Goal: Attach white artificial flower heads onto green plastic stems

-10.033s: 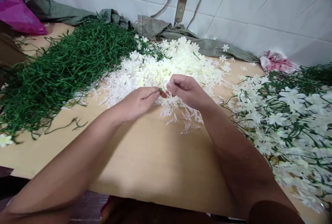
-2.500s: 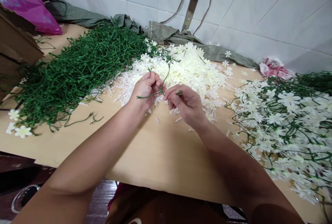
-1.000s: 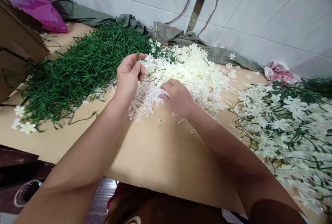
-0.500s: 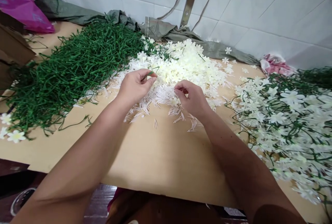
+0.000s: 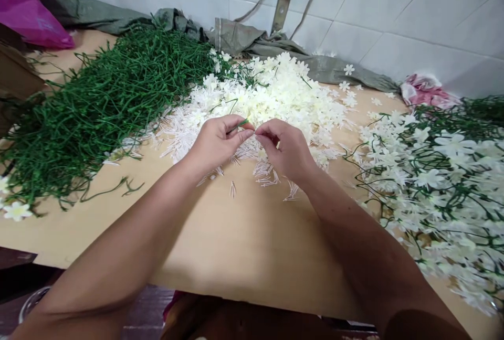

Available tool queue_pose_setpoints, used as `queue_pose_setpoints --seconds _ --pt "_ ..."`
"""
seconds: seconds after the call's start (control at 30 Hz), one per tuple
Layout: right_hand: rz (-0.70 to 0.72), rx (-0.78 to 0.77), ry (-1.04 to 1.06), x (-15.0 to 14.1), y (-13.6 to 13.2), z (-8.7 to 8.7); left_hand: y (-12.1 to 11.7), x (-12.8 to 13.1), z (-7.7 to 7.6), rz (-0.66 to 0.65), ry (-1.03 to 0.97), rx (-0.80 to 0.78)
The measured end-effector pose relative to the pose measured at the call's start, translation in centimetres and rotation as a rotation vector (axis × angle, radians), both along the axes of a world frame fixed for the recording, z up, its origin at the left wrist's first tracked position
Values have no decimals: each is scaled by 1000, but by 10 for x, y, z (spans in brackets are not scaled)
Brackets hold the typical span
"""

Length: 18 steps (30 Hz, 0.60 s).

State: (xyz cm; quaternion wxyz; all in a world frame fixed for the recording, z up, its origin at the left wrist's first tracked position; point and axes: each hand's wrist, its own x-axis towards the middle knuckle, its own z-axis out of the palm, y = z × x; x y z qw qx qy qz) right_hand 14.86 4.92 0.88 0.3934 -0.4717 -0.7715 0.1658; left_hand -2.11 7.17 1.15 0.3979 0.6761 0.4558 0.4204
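Note:
My left hand (image 5: 221,143) is closed in a pinch round a green plastic flower stem (image 5: 244,121). Against its fingertips, or nearly so, my right hand (image 5: 290,151) pinches something too small to make out. Both hands are above small white sticks (image 5: 179,133) strewn in front of a heap of cream-white artificial blossoms (image 5: 283,96). To the left lies a thick pile of green stems (image 5: 118,83). White flowers on green stems (image 5: 437,182) are heaped at the right.
Brown board (image 5: 244,245) covers the table, its front edge close to my body. Along the tiled wall (image 5: 354,9) runs a bunched grey-green cloth (image 5: 102,14). A pink bag (image 5: 35,9) is at the back left, a red-and-white crumpled bag (image 5: 427,91) at the back right.
My hands have come together, the left moving right and slightly down with the stem. Their fingertips now meet or nearly meet. The view has shifted slightly.

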Motion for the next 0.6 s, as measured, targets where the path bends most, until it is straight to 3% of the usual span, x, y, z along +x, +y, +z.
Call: queue_pose_setpoints --seconds 0.2,0.37,0.6 --pt "38 49 131 -5 -1 -4 -1 2 6 36 -92 -12" --pt "19 83 105 -10 -4 -4 -4 7 11 -26 -164 -64" --pt "0 170 114 -8 -3 -2 4 -7 14 22 -26 35"
